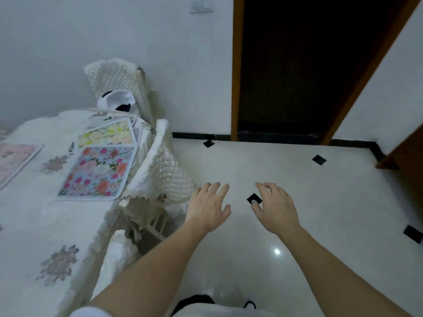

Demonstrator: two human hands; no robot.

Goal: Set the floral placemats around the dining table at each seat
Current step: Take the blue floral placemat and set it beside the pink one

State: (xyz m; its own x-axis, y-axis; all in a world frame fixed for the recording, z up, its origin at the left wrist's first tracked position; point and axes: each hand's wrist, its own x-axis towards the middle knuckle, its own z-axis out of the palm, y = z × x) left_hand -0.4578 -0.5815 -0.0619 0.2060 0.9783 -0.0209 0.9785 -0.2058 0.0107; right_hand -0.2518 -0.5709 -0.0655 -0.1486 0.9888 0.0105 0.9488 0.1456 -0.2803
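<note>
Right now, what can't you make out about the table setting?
Head view:
Pink placemat: cut off by the left edge.
Dining table: far side outside the frame, so seats there are unseen.
Black-and-white item on the far chair: too blurred to identify.
Doorway: too dark inside.

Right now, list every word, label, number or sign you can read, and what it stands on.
None can be read.
The blue placemat, yellow placemat and pink placemat carry flower prints only.
The wall fixture is too blurred to show any marking.
</note>
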